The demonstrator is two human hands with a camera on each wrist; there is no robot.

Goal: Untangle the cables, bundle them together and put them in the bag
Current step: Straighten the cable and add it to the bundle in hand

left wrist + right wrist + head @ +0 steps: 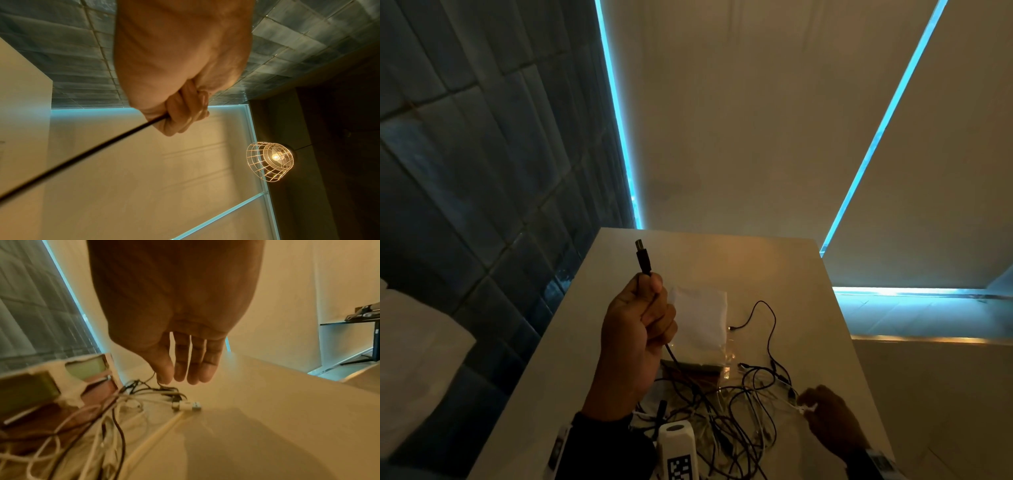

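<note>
Left hand [637, 329]: fist curled round one thin black cable [643, 262], rectangular plug up.
Right hand [185, 360]: fingers straight, loosely spread above the black-and-white tangle [726, 407].

Blurred box [51, 386] (label unreadable)

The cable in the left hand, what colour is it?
Black, plug included; the cable shows best in the head view, gripped by the left hand.

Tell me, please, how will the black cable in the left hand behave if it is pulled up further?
Probably floppy: the black cable hangs thin and slack below the left hand. It will likely drag the tangled cables along, since it runs into that pile. Its connector looks stiff, standing above the fist.
</note>
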